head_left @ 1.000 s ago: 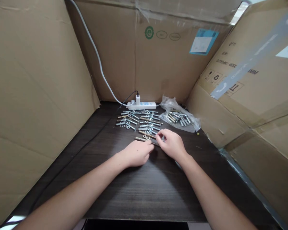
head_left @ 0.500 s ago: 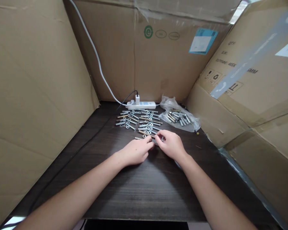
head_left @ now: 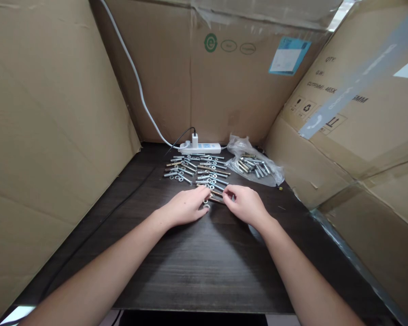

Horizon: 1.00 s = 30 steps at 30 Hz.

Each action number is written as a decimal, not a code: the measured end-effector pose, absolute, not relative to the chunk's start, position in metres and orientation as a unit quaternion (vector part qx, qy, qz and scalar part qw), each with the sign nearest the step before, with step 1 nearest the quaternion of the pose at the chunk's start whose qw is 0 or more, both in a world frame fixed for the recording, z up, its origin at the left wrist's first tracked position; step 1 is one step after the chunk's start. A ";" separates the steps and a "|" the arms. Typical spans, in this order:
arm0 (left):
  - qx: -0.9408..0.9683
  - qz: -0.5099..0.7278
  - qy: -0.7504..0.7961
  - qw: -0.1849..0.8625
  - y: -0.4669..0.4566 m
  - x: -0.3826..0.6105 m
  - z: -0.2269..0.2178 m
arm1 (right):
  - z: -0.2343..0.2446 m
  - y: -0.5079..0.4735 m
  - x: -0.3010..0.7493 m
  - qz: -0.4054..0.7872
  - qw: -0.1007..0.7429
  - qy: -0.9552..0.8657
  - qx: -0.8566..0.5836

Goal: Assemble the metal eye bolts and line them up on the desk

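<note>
My left hand (head_left: 185, 208) rests on the dark table (head_left: 204, 267), fingers curled, with its fingertips at the near end of the spread of bolts and washers (head_left: 197, 172). A loose washer (head_left: 206, 207) lies just by its fingertips. My right hand (head_left: 245, 204) is curled too, its thumb and forefinger pinching the end of a brownish bolt (head_left: 216, 200) that lies between the two hands. Whether the left hand grips anything is hidden by its fingers.
A clear plastic bag (head_left: 255, 165) with more bolts lies at the back right. A white power strip (head_left: 200, 147) with a white cable and a black cable sits at the back. Cardboard boxes (head_left: 47, 117) wall the table on left, back and right.
My left hand has slid forward and left into the nearest bolts. A washer now lies free beside it. My right hand has shifted only slightly.
</note>
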State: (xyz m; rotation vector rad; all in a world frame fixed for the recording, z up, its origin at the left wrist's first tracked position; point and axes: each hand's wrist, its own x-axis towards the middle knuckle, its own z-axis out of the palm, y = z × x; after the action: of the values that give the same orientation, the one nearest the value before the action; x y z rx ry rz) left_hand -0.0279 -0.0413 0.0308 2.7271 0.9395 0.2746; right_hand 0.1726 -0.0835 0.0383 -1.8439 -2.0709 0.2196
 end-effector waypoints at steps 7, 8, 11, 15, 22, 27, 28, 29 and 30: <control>0.917 0.055 0.383 0.096 -0.041 -0.023 0.030 | 0.040 -0.084 0.173 0.079 0.178 -0.731 -0.654; 0.916 0.052 0.387 0.094 -0.041 -0.023 0.031 | 0.040 -0.084 0.173 0.078 0.179 -0.731 -0.653; 0.916 0.051 0.388 0.090 -0.043 -0.026 0.036 | 0.040 -0.084 0.174 0.074 0.184 -0.730 -0.654; 0.917 0.051 0.385 0.084 -0.044 -0.031 0.042 | 0.040 -0.083 0.173 0.075 0.187 -0.728 -0.655; 0.916 0.042 0.391 0.078 -0.038 -0.027 0.034 | 0.045 -0.085 0.175 0.089 0.111 -0.726 -0.673; 0.915 0.039 0.399 0.050 -0.035 -0.022 0.030 | 0.044 -0.086 0.177 0.090 0.034 -0.728 -0.678; 0.914 0.039 0.400 0.045 -0.035 -0.021 0.030 | 0.043 -0.086 0.177 0.089 0.027 -0.729 -0.678; 0.915 0.040 0.400 0.040 -0.036 -0.020 0.030 | 0.043 -0.085 0.176 0.088 0.023 -0.728 -0.680; 0.915 0.040 0.400 0.036 -0.036 -0.019 0.030 | 0.043 -0.085 0.176 0.088 0.021 -0.727 -0.680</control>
State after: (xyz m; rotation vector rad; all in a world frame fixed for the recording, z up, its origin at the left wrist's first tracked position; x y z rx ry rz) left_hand -0.0192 -0.0362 0.0296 2.8109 1.2272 0.1234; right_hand 0.1761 -0.0850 0.0426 -2.1083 -2.2546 0.2722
